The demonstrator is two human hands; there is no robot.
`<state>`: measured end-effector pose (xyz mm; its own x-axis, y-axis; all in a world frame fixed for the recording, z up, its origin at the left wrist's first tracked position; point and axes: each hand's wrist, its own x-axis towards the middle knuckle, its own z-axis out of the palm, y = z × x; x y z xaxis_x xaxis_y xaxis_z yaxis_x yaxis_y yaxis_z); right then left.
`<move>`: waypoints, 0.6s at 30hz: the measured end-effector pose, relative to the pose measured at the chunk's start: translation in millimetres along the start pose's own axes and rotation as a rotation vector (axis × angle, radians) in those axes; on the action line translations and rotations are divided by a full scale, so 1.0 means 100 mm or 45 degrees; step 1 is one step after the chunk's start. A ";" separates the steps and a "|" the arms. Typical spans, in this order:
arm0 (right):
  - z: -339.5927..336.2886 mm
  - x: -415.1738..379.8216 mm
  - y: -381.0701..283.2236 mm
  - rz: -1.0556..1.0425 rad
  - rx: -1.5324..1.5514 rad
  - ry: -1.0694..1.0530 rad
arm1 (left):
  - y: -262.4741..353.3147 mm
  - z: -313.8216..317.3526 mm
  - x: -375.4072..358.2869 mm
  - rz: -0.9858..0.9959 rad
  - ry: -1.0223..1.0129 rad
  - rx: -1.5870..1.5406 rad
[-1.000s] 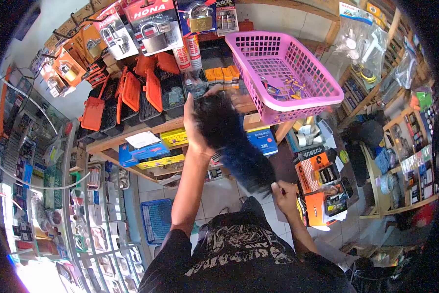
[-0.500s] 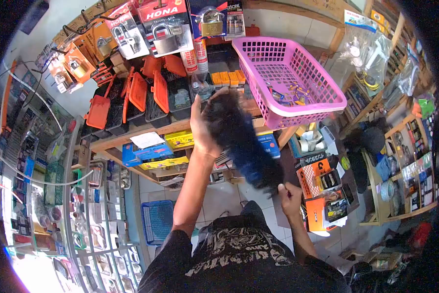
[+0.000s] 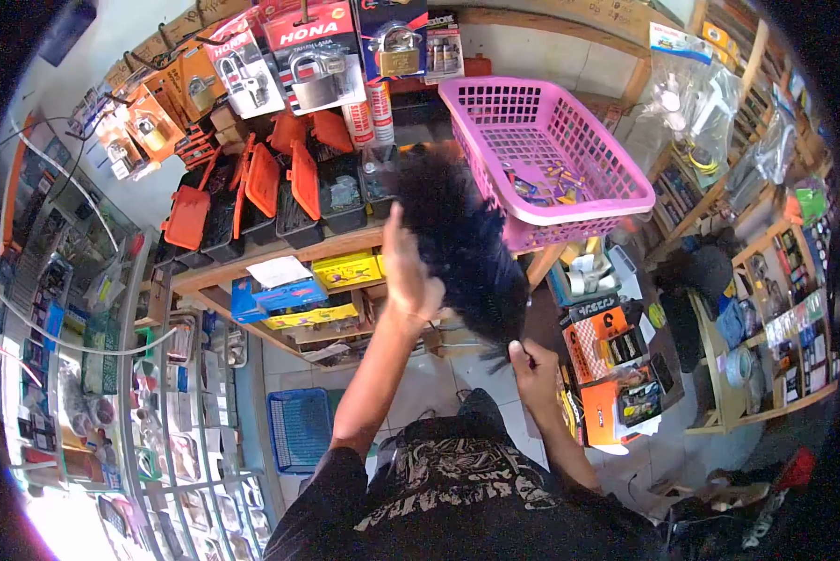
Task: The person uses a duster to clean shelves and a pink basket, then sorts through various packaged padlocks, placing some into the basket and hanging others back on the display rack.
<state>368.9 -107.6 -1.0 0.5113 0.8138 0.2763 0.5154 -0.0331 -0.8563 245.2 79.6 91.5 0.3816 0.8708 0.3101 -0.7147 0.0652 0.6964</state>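
A dark, fluffy duster-like bundle (image 3: 462, 243) hangs in front of my body, blurred by motion, beside the pink basket (image 3: 583, 213). My right hand (image 3: 532, 369) is closed at its lower end; the part gripped is mostly hidden. On the bundle's left side my left hand (image 3: 410, 271) is raised with its fingers stretched out, close to or against the dark fibres. Small coloured items (image 3: 560, 182) lie inside the basket.
Black bins with orange lids (image 3: 298, 178) stand on the wooden shelf (image 3: 251, 260). Padlock packs (image 3: 317, 79) hang above them. Blue and yellow boxes (image 3: 289, 294) sit below. Orange boxes (image 3: 616, 411) are at the right, and a blue crate (image 3: 298, 430) is on the floor.
My left hand has shifted right and down, its fingers now stretched straight. The bundle's lower end and my right hand have moved slightly left and up.
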 end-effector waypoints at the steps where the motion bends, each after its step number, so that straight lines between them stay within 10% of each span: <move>1: 0.03 -0.04 0.07 0.002 -0.010 -0.055 | 0.08 -0.01 0.11 -0.108 -0.037 -0.251; 18: 0.01 -0.05 0.25 -0.031 0.058 -0.152 | 0.18 0.04 -0.10 -0.223 0.073 -0.475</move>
<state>379.1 -111.7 -24.2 0.4118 0.8775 0.2457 0.4933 0.0121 -0.8698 230.6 70.4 103.5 0.4907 0.8558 0.1637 -0.8091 0.3779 0.4500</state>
